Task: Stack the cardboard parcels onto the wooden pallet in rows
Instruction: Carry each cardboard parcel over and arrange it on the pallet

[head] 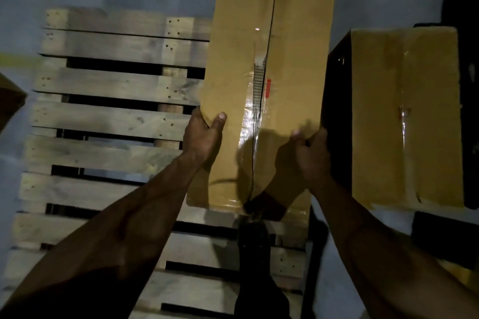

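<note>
- Parcel (pixel 261 90) held over the pallet (pixel 108 122) right edge, left hand (pixel 204 137) and right hand (pixel 311 160) clamping its near sides.
- Lower it flat, square to the slats, keeping the grip even.
- Second parcel (pixel 407 116) waits right of the grip.

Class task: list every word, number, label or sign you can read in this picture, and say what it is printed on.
No text can be read.
Held parcel: a small red mark beside the taped seam, too small and blurred to read.
Second parcel at right: no print shows.
Wooden pallet: no markings show.
</note>
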Demonstrator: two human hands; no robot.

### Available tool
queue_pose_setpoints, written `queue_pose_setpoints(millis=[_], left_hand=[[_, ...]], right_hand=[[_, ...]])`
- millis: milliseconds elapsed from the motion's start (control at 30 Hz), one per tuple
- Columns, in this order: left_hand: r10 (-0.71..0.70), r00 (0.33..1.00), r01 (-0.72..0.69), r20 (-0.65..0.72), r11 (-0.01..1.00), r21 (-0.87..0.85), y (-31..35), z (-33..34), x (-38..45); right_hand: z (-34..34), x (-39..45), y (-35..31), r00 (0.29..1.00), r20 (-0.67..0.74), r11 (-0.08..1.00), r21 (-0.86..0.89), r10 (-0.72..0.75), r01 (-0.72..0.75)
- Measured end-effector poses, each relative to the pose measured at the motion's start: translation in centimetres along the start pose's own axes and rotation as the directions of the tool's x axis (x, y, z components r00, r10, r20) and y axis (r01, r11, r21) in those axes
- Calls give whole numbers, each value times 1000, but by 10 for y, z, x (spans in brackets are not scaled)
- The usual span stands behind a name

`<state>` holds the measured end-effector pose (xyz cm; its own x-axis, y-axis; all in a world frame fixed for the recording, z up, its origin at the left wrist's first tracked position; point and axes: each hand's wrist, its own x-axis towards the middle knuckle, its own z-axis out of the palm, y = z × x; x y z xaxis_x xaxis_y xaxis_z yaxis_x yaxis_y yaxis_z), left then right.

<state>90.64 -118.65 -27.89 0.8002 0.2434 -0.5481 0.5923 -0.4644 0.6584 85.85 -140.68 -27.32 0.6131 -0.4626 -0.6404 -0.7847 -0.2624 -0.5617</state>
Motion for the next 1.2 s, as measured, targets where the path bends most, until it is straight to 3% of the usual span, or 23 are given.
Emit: queue_pose_setpoints(millis=[200,300,433,600,767,1200], left_hand=[[64,997,-62,53,997,-40,-7,-6,-4],[193,976,-200,96,978,63,-23,-12,-25],[325,928,-360,184,909,209,-65,-21,-68],[319,901,-384,296,902,198,-110,-37,-102],[297,904,-362,309,914,181,-118,-41,-115],[293,940,-332,176,903,273,-96,-25,-110]], right_hand=[[3,-13,7,994,-78,997,-11,-73,72],[3,-35,15,982,-97,982,-112,-160,149],[3,-71,49,969,4,937,-254,-248,240],[6,-110,94,971,63,939,-247,-230,238],[2,-122,114,964,144,960,-139,-225,244],[-4,-99,104,964,57,955,-130,-260,265]])
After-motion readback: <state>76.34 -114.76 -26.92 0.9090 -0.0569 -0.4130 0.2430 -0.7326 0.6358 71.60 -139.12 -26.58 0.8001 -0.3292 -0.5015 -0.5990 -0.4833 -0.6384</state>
